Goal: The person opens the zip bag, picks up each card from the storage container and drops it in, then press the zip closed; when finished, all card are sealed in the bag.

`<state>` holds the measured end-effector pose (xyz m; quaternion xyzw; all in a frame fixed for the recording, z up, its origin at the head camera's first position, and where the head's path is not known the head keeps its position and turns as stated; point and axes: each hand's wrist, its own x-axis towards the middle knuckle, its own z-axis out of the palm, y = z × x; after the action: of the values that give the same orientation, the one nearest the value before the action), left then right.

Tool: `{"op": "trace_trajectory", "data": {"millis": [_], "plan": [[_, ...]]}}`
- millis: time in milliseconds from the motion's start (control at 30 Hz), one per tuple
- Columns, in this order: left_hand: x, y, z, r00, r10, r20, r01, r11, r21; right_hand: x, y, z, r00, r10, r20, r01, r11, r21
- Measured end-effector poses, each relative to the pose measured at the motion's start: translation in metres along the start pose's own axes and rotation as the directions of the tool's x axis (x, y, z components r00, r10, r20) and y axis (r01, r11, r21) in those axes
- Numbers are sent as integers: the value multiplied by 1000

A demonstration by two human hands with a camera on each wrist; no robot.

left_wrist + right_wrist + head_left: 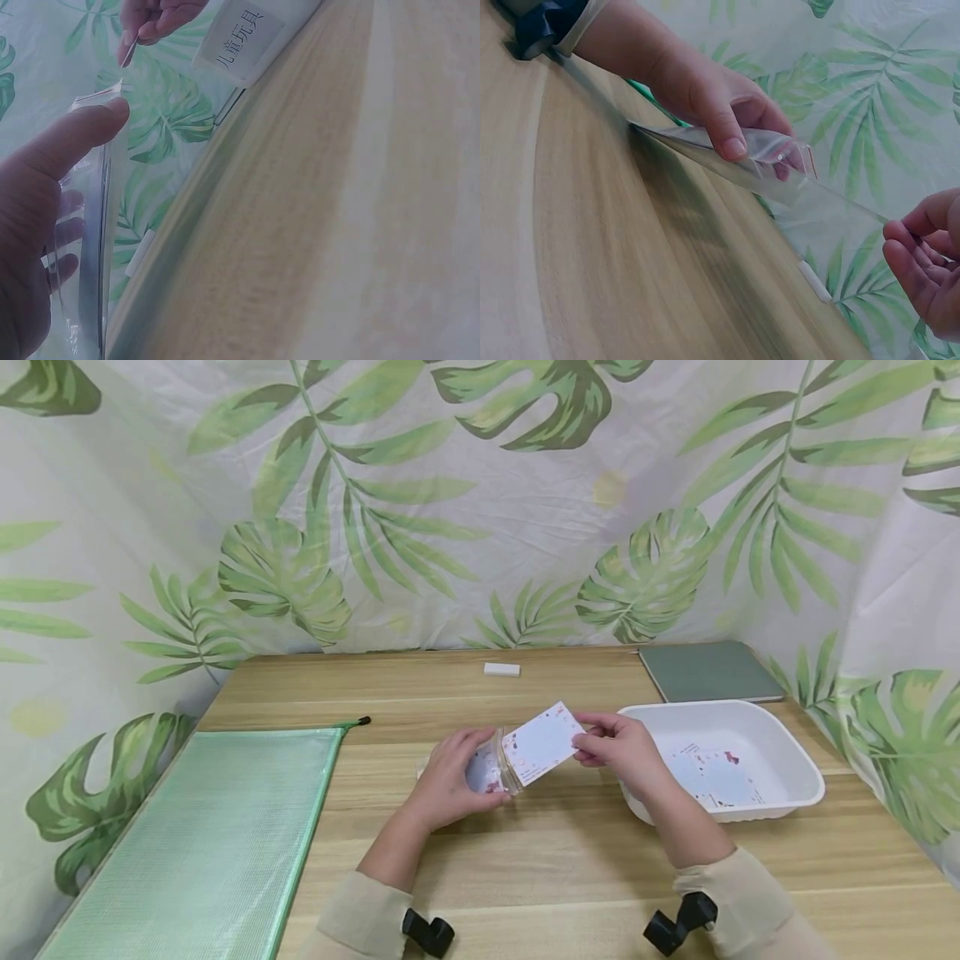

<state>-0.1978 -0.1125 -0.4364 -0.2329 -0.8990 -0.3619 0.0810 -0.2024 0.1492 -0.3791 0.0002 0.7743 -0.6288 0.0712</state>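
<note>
My left hand point(448, 783) grips a clear plastic bag point(483, 768) with printed paper inside, its thumb on the near side and fingers behind. In the left wrist view the bag point(95, 202) stands edge-on between thumb and fingers. The right hand point(621, 750) pinches the right edge of a white card point(543, 743) with small pink and red prints along its border. The card's left end is at the bag's mouth. Seen from the right wrist, the card point(851, 204) is a thin line running from the bag point(787, 169) to the right fingertips.
A white plastic basin point(812, 787) with similar printed paper point(716, 777) in it stands at the right. Behind it lies a grey-green notebook point(708, 668). A green mesh zip pouch point(195, 835) covers the table's left side. A small white block point(502, 669) lies near the back edge.
</note>
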Motion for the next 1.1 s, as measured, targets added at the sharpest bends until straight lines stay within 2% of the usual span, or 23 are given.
{"op": "trace_trajectory", "data": {"millis": [267, 400, 600, 767, 1100], "plan": [[0, 1, -1, 1000, -21, 13, 21, 1000, 4, -4, -1, 24, 995, -10, -98, 11, 1000, 8], [0, 0, -1, 999, -32, 12, 32, 999, -1, -8, 1, 34, 993, -30, -117, 33, 999, 23], [0, -2, 0, 1000, -20, -8, 20, 1000, 1, -12, 9, 45, 996, -58, -62, 60, 998, 20], [0, -3, 0, 1000, -5, -16, 5, 1000, -5, -12, 18, 47, 995, -95, -4, 95, 995, -23], [0, -2, 1, 1000, -8, -6, 8, 1000, -15, -9, 27, 56, 992, -101, 72, 103, 995, -18]]}}
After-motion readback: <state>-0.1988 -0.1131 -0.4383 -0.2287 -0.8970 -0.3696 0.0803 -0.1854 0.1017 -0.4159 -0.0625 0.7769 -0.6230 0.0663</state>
